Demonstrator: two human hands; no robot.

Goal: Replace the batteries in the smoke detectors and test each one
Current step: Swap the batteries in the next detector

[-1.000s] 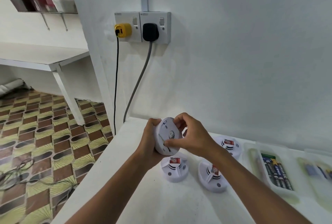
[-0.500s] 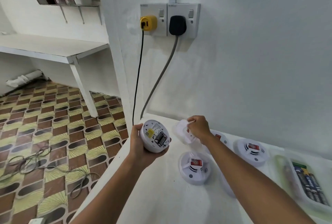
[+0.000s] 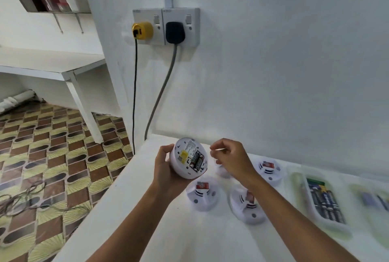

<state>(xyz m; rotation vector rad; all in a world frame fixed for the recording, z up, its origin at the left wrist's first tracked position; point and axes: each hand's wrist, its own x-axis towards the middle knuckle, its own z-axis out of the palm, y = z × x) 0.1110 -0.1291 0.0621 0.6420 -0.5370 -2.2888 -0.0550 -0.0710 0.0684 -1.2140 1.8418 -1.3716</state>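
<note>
The left hand [image 3: 166, 169] is gripping the smoke detector [image 3: 188, 157] back-up, exposing its batteries [image 3: 197, 160]; the right hand [image 3: 230, 159], loosely curled and empty, is hovering just right of it.

My left hand [image 3: 166, 169] is raised with its fingers [image 3: 163, 156] curled in a grip; my right hand [image 3: 232, 159] hovers beside it — fingers loosely curled, holding nothing.
</note>
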